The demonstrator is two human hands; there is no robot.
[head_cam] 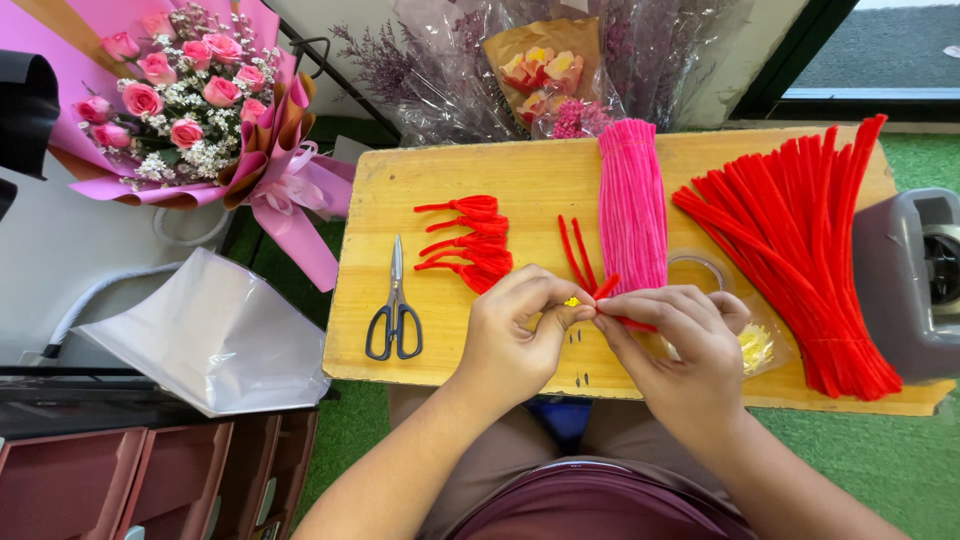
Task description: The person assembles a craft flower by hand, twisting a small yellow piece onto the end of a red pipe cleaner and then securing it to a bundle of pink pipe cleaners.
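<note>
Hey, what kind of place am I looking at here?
Probably a florist's or flower-craft workspace. A wrapped bouquet of pink roses lies beside a wooden board that holds bundles of red pipe cleaners and pink pipe cleaners, plus scissors.

Place: florist's craft workshop | Signs: pink paper-wrapped rose bouquet (185, 95); cellophane-wrapped dried flower bunches (540, 70) by the wall | Bench: yellow wooden board (530, 170) with thick red pipe-cleaner pile (800, 240), pink pipe-cleaner bundle (632, 205), black-handled scissors (395, 310) | Floor: green artificial turf (890, 460)
</note>
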